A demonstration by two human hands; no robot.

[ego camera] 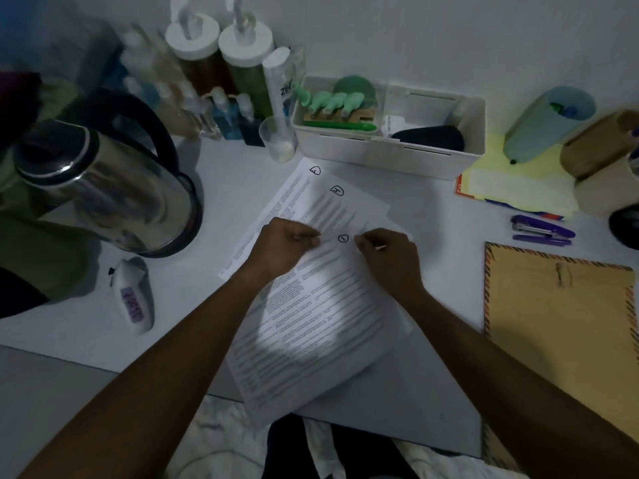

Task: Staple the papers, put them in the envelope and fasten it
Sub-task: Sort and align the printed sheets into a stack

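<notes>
Several printed papers with circled handwritten numbers lie fanned across the middle of the white table. My left hand (283, 245) and my right hand (387, 254) pinch the top edge of the nearest sheet (311, 326), which hangs over the table's front edge. Two more sheets (321, 202) lie spread behind it. A purple stapler (541, 230) rests to the right, apart from both hands. The brown envelope (560, 326) with a striped border and a string clasp lies flat at the right.
A steel kettle (103, 188) stands at the left, a white thermometer (133, 295) in front of it. Bottles (214, 81) line the back wall. A white organiser box (390, 157) sits behind the papers. Yellow papers (511, 188) and cups (546, 122) fill the right rear.
</notes>
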